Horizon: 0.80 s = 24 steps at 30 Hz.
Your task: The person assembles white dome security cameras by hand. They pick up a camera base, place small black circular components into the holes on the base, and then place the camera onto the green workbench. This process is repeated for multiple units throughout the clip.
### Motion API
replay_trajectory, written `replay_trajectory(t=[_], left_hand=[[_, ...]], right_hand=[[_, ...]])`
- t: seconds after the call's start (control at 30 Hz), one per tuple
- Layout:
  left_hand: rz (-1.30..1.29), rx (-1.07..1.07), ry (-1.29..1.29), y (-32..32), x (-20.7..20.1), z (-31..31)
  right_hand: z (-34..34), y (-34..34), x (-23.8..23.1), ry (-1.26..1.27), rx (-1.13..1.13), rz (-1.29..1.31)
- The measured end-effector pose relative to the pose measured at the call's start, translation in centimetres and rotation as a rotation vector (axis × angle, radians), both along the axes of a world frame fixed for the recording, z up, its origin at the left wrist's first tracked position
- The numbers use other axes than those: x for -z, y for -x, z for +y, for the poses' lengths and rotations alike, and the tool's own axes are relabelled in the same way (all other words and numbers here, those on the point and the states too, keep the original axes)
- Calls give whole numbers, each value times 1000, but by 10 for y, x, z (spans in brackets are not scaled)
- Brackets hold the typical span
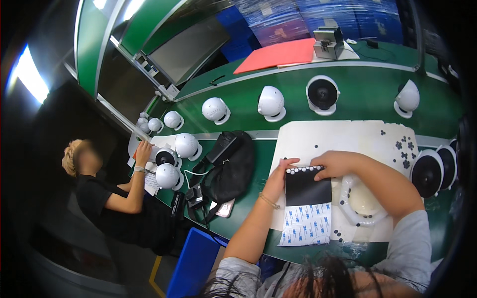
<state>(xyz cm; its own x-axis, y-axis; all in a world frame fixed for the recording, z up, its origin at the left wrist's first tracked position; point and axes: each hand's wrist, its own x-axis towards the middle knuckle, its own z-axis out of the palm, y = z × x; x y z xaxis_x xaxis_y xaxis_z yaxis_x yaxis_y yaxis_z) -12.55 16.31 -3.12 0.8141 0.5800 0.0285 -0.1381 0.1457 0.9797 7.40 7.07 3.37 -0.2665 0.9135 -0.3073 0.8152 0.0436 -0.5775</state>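
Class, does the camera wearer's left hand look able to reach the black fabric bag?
Probably yes: the bag lies left of the left hand, nothing between, though that hand is at the black rectangular sheet.

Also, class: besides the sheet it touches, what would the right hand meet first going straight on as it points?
Probably the left hand: the right hand points leftward along the top edge of the black sheet, towards it, though their relative heights are unclear.
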Motion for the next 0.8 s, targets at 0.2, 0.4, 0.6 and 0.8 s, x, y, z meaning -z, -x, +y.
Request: replay_trajectory(t=[0.2,0.4,0.6,0.8], left_hand=[[11,27,-13,4,-2,-1],[82,18,-55,7,2,4],[216,91,-197,4,5,8],[239,221,-284,7,-9,9]], right_hand=[[2,0,1,-22,-18,-1],[7,7,-4,67,76,134],[71,-6,39,-302,148,329],[162,8,60,-473,324,-338]])
